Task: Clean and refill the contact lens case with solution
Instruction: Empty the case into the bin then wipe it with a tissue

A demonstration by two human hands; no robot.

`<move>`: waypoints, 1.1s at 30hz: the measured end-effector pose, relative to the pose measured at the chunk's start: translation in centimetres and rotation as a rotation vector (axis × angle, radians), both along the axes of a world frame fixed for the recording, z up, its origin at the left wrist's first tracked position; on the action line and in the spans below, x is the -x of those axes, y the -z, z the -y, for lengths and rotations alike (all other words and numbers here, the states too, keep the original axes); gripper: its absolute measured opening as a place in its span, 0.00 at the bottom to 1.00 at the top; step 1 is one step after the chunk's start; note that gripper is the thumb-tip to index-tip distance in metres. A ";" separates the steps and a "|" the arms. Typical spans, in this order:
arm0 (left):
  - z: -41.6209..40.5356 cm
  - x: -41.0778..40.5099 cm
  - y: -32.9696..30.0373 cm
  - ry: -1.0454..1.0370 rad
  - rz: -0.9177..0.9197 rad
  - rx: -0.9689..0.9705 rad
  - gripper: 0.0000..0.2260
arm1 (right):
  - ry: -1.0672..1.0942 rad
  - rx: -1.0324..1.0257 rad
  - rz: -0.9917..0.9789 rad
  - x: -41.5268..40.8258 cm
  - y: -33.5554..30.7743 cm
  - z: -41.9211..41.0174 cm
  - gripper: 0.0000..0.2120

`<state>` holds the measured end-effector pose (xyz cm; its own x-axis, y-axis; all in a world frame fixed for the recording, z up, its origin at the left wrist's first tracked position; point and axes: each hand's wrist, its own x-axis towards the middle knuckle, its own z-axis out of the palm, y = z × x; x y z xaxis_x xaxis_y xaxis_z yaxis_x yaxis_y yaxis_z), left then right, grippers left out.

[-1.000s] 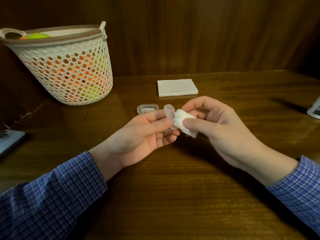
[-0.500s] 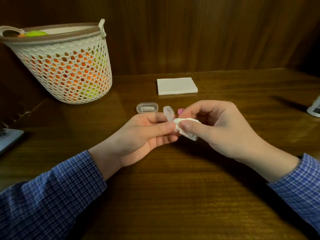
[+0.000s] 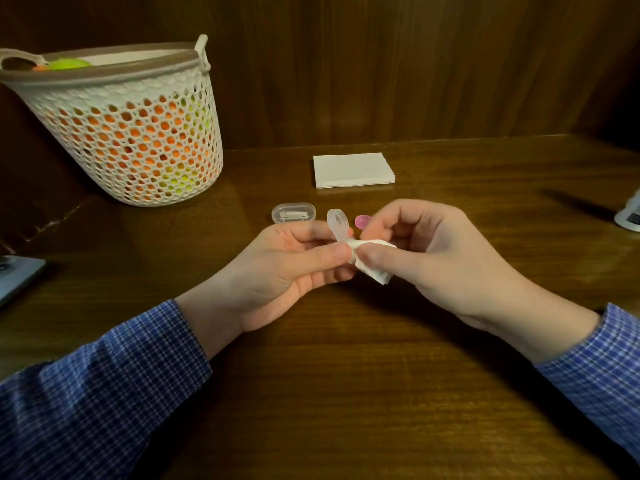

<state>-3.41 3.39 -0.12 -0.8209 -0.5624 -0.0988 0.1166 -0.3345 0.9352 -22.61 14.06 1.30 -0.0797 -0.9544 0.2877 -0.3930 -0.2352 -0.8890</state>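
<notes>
On my far left a grey flat device (image 3: 17, 275) is lying at the edge of the wooden table (image 3: 346, 393), only partly in view. Behind it a white lattice basket (image 3: 131, 133) is standing near the wall, with orange and yellow-green balls showing through its holes and one green ball (image 3: 69, 64) peeking over the rim.

Moving in, my left hand (image 3: 277, 268) is hovering over the table centre, thumb and fingers pinching the lower end of the clear contact lens case (image 3: 337, 225), which is standing upright between my two hands with its round top sticking above the fingers. Just beyond that hand a small clear oval box (image 3: 293, 212) is resting on the table, something pale inside that I cannot make out. A folded white napkin stack (image 3: 353, 169) is lying farther back, well apart from the hands.

A small pink cap (image 3: 362, 221) is showing just beside the case, behind my right fingers; I cannot tell whether it is resting on the table. My right hand (image 3: 433, 258) is curling around a crumpled white tissue (image 3: 375, 263), thumb and fingers pressing it against the case's lower part.

At the far right edge a white object (image 3: 630, 216) is sitting, mostly cut off
</notes>
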 end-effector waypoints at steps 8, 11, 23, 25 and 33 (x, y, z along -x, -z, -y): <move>0.0 0.1 -0.2 -0.007 0.035 -0.013 0.19 | 0.093 0.217 -0.289 -0.7 0.1 -0.5 0.09; 0.0 0.2 -0.3 0.017 0.010 -0.058 0.19 | 0.040 0.212 -0.354 -0.5 0.0 -0.6 0.13; -0.3 0.1 -0.1 0.000 0.026 0.113 0.08 | 0.058 0.192 -0.317 -0.1 -1.0 -0.8 0.06; -0.5 0.1 0.0 -0.035 0.041 0.257 0.09 | 0.073 0.080 -0.207 -0.1 -0.9 -0.5 0.06; -1.1 0.2 0.2 -0.163 0.061 0.623 0.13 | 0.161 -0.072 -0.108 -0.2 -0.8 0.1 0.04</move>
<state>-3.58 4.54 -0.33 -0.7237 -0.6459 0.2430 0.0608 0.2910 0.9548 -22.42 13.99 2.06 -0.2056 -0.9501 0.2344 -0.5140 -0.0990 -0.8520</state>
